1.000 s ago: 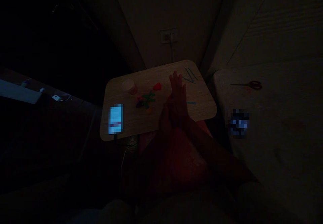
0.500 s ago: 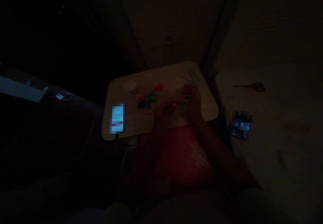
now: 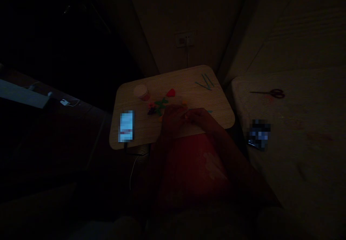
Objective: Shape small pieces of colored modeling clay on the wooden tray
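Note:
In dim light my left hand and my right hand meet over the near part of a small wooden table. Their fingers close together on a small pale orange lump, mostly covered by the fingertips. Left of my hands lie a green branched piece, a dark purple piece and a pink piece, which look like modelling clay. Behind them sits a red piece. A yellow-orange bit lies just beyond my fingers, and a light blue strip shows by my right hand.
A round tub stands at the table's far left, with a lit phone near the left edge. Several thin blue-green sticks lie far right. Scissors and a dark blurred object rest on the pale surface at right.
My right hand has come down and left from near the thin sticks to meet my left hand. My left hand has turned, its back now covering more of the table.

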Motion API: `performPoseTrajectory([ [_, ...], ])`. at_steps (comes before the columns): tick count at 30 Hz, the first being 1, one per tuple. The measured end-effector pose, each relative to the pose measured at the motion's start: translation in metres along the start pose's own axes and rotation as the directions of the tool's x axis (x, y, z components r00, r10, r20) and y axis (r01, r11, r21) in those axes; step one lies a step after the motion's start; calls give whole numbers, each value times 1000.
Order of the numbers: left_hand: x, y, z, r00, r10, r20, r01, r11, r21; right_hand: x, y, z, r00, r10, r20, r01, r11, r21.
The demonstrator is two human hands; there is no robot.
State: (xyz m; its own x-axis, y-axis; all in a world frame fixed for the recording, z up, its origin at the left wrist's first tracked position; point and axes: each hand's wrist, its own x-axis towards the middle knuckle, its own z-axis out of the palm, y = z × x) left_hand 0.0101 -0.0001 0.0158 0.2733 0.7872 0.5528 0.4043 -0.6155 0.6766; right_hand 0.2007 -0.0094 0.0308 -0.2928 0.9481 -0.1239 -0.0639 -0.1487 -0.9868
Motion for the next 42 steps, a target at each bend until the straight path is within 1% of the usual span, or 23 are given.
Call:
performPoseTrajectory([
  [2, 1, -1, 0, 999, 35, 23, -36, 999, 26, 1, 3, 1, 1000, 15, -10, -14, 999, 31],
  [5, 0, -1, -1, 998, 67, -2, -67, 996, 59, 2, 7, 2, 999, 31, -18, -30, 998, 54],
  [8, -2, 1, 0, 998, 51, -43, -46, 994, 100, 2, 10, 3, 999, 26, -39, -24, 998, 53],
  [11, -3, 1, 0, 997, 46, -66, -36, 990, 139, 2, 10, 2, 999, 25, -32, -22, 997, 70],
  [13, -4, 0, 0, 997, 51, -55, -43, 988, 151, 2, 10, 1, 1000, 24, -18, -23, 997, 80],
  [17, -2, -3, -1, 997, 66, 43, -71, 991, 112, 3, 11, -1, 1000, 14, 13, -15, 996, 91],
  [19, -1, -5, -2, 995, 76, 72, -82, 992, 95, 3, 11, -2, 999, 23, 42, -27, 995, 97],
  [21, -1, -6, -3, 994, 85, 65, -90, 993, 81, 2, 11, -3, 997, 39, 60, -45, 993, 107],
  [24, 0, -7, -3, 993, 107, 43, -110, 992, 58, 3, 11, -4, 998, 47, 53, -53, 990, 127],
  [27, 1, -5, -2, 992, 114, 61, -120, 988, 95, 3, 10, -5, 997, 48, 61, -55, 990, 131],
  [33, 0, -5, 0, 985, 156, 75, -165, 978, 131, 4, 12, -9, 999, -1, 41, -1, 999, 53],
  [37, -1, -6, -1, 985, 143, 100, -158, 973, 167, 5, 18, -10, 999, -31, 37, 30, 999, 35],
  [39, -1, -4, -1, 985, 141, 97, -157, 971, 179, 6, 20, -9, 999, -36, 21, 35, 998, 48],
  [42, 0, -1, 1, 988, 149, 47, -155, 974, 167, 4, 19, -5, 999, -41, 26, 38, 992, 117],
])
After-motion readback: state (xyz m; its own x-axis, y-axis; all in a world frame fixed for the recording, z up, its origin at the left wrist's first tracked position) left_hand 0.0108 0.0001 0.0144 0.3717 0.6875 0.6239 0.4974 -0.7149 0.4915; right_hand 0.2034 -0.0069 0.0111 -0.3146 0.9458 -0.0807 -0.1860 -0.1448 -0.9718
